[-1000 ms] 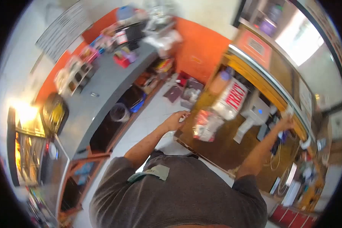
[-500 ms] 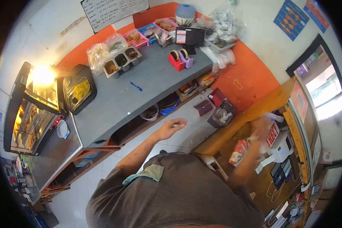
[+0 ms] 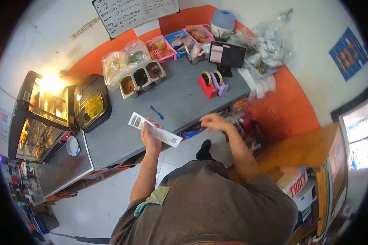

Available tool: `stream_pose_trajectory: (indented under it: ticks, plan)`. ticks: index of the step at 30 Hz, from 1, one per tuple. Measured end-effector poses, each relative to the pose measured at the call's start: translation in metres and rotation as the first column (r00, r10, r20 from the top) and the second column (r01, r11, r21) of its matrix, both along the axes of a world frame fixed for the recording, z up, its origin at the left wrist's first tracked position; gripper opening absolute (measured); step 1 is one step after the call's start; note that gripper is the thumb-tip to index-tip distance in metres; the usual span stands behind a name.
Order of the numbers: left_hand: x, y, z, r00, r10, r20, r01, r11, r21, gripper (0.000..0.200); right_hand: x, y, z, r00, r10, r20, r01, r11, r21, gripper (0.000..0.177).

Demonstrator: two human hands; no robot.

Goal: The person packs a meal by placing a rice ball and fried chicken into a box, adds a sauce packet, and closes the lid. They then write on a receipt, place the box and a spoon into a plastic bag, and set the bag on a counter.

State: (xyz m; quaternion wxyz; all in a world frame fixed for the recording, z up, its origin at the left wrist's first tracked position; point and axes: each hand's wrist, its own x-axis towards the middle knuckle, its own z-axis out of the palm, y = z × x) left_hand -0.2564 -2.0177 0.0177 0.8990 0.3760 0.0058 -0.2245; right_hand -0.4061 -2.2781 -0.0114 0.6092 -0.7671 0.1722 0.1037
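Note:
My left hand (image 3: pixel 151 136) grips a long white printed receipt (image 3: pixel 167 135) near its middle, above the front edge of the grey counter (image 3: pixel 122 130). Dark printed blocks show at both ends of the paper. A blue pen (image 3: pixel 156 112) lies on the counter just beyond the receipt. To the right, my right hand (image 3: pixel 215 122) hovers in front of the counter edge with its fingers loosely bent and apart. Nothing shows in it. Behind that hand stand a red tape dispenser (image 3: pixel 207 86) and a purple tape dispenser (image 3: pixel 220 85), each with a roll.
A metal three-part container (image 3: pixel 140 79) and pink baskets (image 3: pixel 161 48) stand along the back. At left are a lit food warmer (image 3: pixel 41 118) and a black tray with yellow food (image 3: pixel 93 107). A tablet (image 3: pixel 227 54) stands at right. Below it is a wooden desk (image 3: pixel 298 143).
My body has turned from the desk towards the counter. My left hand, empty before, now holds the receipt. My right hand has left the desk beside the printer and come to the counter's front.

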Motion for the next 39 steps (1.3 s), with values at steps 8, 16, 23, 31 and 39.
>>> stream_pose_trajectory:
  ticks: [8, 16, 23, 31, 39]
  plan:
    - [-0.005, -0.103, -0.01, 0.993, -0.029, -0.113, 0.037, 0.997, 0.074, 0.04, 0.072, -0.236, -0.115, 0.748, -0.621, 0.236, 0.636, 0.566, -0.524, 0.042]
    - [-0.016, -0.16, -0.021, 0.974, -0.149, -0.169, 0.18, 0.965, 0.19, 0.035, 0.054, -0.243, -0.096, 0.848, -0.484, -0.217, 0.53, 0.77, 0.356, 0.028]
    - [-0.008, -0.202, -0.036, 0.931, -0.316, -0.184, 0.352, 0.911, 0.214, 0.039, 0.016, -0.221, -0.134, 0.817, -0.577, -0.003, 0.494, 0.697, 0.519, 0.01]
    - [-0.011, -0.253, -0.038, 0.812, -0.55, -0.195, 0.583, 0.751, 0.311, 0.04, 0.022, -0.188, -0.052, 0.761, -0.644, -0.078, 0.628, 0.701, 0.339, 0.017]
    - [-0.033, -0.261, -0.029, 0.681, -0.722, -0.126, 0.717, 0.621, 0.317, 0.038, 0.075, -0.148, 0.02, 0.749, -0.613, 0.251, 0.505, 0.774, 0.383, 0.025]
